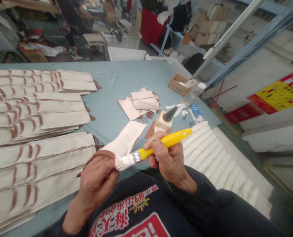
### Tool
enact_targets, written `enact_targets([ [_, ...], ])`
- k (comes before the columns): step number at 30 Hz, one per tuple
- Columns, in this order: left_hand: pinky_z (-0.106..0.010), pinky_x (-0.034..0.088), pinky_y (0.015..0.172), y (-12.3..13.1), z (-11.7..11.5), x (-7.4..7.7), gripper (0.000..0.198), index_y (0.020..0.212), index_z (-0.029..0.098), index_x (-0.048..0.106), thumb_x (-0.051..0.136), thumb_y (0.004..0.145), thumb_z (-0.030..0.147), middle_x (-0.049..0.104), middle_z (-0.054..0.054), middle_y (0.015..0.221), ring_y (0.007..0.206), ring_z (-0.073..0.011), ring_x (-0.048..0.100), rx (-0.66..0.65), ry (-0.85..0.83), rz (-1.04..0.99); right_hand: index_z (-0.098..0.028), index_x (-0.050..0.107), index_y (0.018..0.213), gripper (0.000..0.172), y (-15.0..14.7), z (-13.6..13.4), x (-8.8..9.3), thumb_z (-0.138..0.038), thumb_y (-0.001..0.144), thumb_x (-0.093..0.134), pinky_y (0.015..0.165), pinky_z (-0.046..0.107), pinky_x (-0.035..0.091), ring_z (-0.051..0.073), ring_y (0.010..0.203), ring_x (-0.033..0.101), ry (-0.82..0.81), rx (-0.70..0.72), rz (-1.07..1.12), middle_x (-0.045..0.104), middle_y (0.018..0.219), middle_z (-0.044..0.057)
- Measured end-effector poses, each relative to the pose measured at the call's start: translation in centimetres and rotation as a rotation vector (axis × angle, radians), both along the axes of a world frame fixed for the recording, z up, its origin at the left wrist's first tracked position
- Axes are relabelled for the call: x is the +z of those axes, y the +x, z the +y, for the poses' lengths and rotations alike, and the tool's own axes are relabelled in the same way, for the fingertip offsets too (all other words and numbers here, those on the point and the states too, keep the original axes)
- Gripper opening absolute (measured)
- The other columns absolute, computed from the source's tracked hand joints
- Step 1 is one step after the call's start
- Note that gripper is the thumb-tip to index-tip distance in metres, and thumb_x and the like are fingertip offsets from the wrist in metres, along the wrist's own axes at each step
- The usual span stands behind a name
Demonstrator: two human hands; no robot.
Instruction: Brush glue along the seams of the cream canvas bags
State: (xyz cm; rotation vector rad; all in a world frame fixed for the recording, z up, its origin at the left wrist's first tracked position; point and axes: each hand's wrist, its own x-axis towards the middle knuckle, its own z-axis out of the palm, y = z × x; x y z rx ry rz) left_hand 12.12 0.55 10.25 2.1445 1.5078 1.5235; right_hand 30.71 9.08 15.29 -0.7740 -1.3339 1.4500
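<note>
In my left hand is a cream fabric piece with a brown edge band, pinched at its near end. My right hand grips a paintbrush by its yellow handle. Its bristles, coated in something white, are at the left fingertips beside the brown band; whether they touch the fabric I cannot tell. Just beyond my right hand stands a cream bottle with a dark pointed nozzle. Farther back lies a small loose pile of cream pieces with brown edges.
Overlapping rows of cream, brown-edged pieces cover the left side of the blue-green table. On the right are a cardboard box, a clear jar, white scraps and a row of overlapping white pieces. White bins stand behind.
</note>
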Motion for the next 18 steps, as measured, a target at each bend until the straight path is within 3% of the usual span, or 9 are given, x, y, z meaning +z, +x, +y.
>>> enact_targets([
  [4,-0.029,0.052,0.065,0.3,0.1,0.2,0.028,0.085,0.024,0.064,0.059,0.084,-0.003,0.061,0.004,0.063,0.063,-0.0167,0.063,-0.04,0.013,-0.049,-0.019,0.068,0.077,0.041,-1.0,1.0,-0.7,-0.056,0.095,0.067,0.033,0.016,0.034,0.006,0.032,0.042,0.01,-0.073,0.036,0.054,0.044,-0.008],
  [8,-0.029,0.053,0.068,0.3,0.1,-0.1,0.028,0.082,0.025,0.063,0.058,0.083,-0.003,0.058,0.006,0.063,0.061,-0.0148,0.059,-0.026,-0.001,-0.108,-0.019,0.068,0.077,0.042,-1.7,1.3,-0.9,-0.057,0.095,0.067,0.033,0.016,0.034,0.005,0.032,0.04,-0.026,0.001,0.047,0.052,0.042,-0.009],
  [12,-0.028,0.053,0.069,0.2,-0.1,-0.1,0.026,0.08,0.024,0.066,0.06,0.082,-0.001,0.059,0.005,0.063,0.066,-0.0161,0.062,0.004,-0.053,-0.186,-0.019,0.068,0.078,0.041,-2.0,1.1,-1.0,-0.056,0.095,0.068,0.033,0.016,0.032,0.005,0.032,0.04,-0.035,-0.06,0.09,0.052,0.042,-0.009],
  [14,-0.029,0.055,0.072,0.1,-0.2,0.1,0.026,0.08,0.025,0.069,0.06,0.082,0.0,0.06,0.005,0.063,0.066,-0.0162,0.063,-0.005,-0.075,-0.206,-0.019,0.067,0.077,0.041,-2.3,1.1,-1.0,-0.057,0.095,0.068,0.033,0.016,0.032,0.005,0.032,0.04,-0.04,-0.019,0.074,0.052,0.042,-0.009],
  [18,-0.03,0.056,0.075,0.0,-0.7,0.3,0.021,0.081,0.025,0.077,0.064,0.083,0.009,0.069,0.003,0.07,0.074,-0.0197,0.069,0.071,-0.256,-0.358,-0.02,0.067,0.079,0.043,-2.7,1.3,-1.2,-0.059,0.095,0.066,0.033,0.017,0.033,0.006,0.032,0.04,-0.069,-0.037,0.124,0.05,0.042,-0.01],
])
